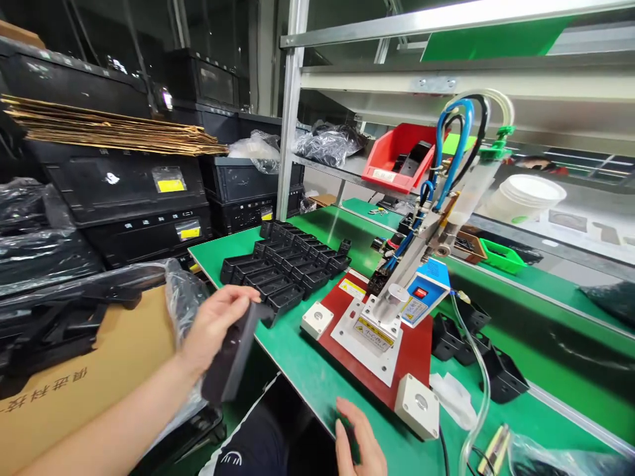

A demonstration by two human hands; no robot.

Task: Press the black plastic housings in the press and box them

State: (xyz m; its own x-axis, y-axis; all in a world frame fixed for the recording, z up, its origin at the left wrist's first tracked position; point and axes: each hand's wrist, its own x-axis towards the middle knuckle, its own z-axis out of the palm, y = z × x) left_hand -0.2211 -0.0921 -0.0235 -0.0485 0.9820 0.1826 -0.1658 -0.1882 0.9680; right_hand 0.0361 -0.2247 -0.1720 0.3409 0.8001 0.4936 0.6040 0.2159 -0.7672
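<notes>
My left hand [218, 324] is closed on the upper edge of a black plastic housing [232, 360], held tilted off the table's front left edge and slightly blurred. Just beyond it, several similar black housings [275, 264] stand in rows on the green table [282, 344]. At the table's front edge, my right hand [360, 439] is empty, with thumb and fingers apart. It is nearest to a bench machine with a red base [342, 357] and a white button box [417, 404] at its front corner.
Left of the table is an open carton [124, 344] with black parts and plastic film. Black crates [124, 178] are stacked behind it. More black housings [501, 373], a clear hose [483, 396] and a white tissue [454, 400] lie right of the machine. A red bin [397, 155] sits on the shelf.
</notes>
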